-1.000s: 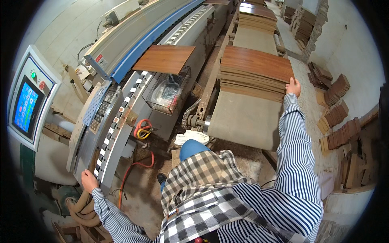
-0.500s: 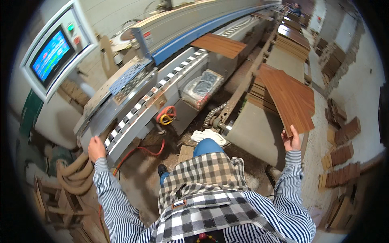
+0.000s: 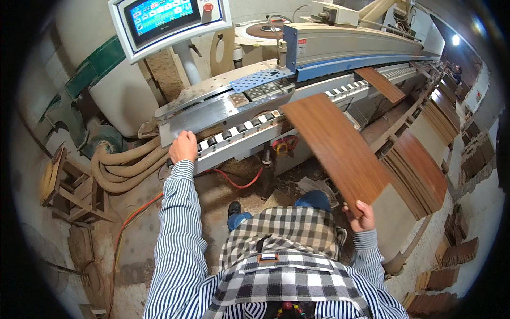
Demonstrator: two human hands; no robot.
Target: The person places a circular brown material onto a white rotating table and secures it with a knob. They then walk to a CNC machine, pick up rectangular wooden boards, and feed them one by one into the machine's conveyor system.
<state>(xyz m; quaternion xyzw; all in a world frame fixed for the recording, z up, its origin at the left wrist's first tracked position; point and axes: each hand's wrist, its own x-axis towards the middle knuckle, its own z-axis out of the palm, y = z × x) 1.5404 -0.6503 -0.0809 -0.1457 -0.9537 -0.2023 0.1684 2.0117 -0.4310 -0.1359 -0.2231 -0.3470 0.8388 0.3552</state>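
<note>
Two bare hands show: the left hand (image 3: pixel 183 147) and the right hand (image 3: pixel 361 217). One long brown wood-grain panel (image 3: pixel 334 146) is lifted, one similar brown panel (image 3: pixel 380 84) lies on the machine, and one white-framed touchscreen console (image 3: pixel 167 18) stands above.

**Panel Held Over the Feed Rollers at the Machine's Near End**

A person stood before a long machine (image 3: pixel 340 48), whose roller track (image 3: pixel 249 130) ran from the near end away to the right. The left hand (image 3: pixel 183 147) rested on the track's near end, while the right hand (image 3: pixel 361 215) gripped the near edge of a panel (image 3: pixel 334 146) slanting up toward the rollers. A control screen (image 3: pixel 162 16) stood behind the track, hoses (image 3: pixel 122 167) lay left of it, and stacked panels (image 3: pixel 419 170) sat to the right. Another panel (image 3: pixel 380 84) lay farther along the track.
</note>
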